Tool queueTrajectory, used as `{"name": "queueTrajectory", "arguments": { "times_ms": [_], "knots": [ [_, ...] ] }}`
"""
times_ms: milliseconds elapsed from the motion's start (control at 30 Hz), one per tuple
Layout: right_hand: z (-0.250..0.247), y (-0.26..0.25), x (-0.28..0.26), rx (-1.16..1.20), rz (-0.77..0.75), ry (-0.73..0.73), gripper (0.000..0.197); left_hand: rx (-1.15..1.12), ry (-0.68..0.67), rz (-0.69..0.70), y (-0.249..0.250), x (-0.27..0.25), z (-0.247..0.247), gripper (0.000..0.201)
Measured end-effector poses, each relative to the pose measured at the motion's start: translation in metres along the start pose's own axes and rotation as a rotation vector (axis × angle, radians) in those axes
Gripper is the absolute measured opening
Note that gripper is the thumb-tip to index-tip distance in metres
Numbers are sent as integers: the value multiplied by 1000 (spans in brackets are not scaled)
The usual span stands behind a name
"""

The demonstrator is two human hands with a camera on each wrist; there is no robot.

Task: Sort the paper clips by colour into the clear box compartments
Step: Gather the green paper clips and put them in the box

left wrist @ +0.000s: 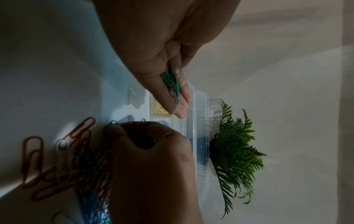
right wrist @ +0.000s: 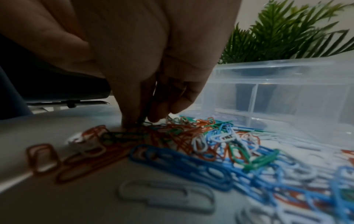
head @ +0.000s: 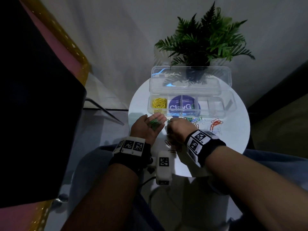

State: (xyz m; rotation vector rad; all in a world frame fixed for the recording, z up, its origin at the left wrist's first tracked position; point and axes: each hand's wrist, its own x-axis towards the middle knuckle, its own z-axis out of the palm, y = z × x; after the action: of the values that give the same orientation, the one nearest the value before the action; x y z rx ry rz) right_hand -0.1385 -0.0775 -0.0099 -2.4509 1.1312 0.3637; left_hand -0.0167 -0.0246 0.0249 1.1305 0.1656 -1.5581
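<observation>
My left hand lies palm up beside the clear box, fingers fairly straight, carrying a small heap of green paper clips. Just to its right, my right hand reaches fingers-down into the mixed pile of clips, where thumb and fingertips pinch what looks like a green clip. The pile holds blue, red, green and white clips. Yellow clips fill the box's left compartment; the right compartments look bare.
The box's lid stands open behind it, with a potted fern further back. All of this sits on a small round white table. Loose red clips lie at the right. A dark object fills the left.
</observation>
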Motion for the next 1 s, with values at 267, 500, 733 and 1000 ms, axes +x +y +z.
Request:
{"name": "queueTrajectory", "arguments": {
  "times_ms": [267,500,733,1000],
  "knots": [
    [-3,9,-10,343,54,195,17,20,-5,-10,-3,1,0,49],
    [-37,1,-21,518,-157,398,1,-20,36,-24,-6,6,0,47],
    [-48,-17,-21,301,-265,215,12,-155,-31,-43,-17,15,1,34],
    [-56,8,-38,468,-96,509,14,-48,-40,23,-6,13,26,44]
  ]
}}
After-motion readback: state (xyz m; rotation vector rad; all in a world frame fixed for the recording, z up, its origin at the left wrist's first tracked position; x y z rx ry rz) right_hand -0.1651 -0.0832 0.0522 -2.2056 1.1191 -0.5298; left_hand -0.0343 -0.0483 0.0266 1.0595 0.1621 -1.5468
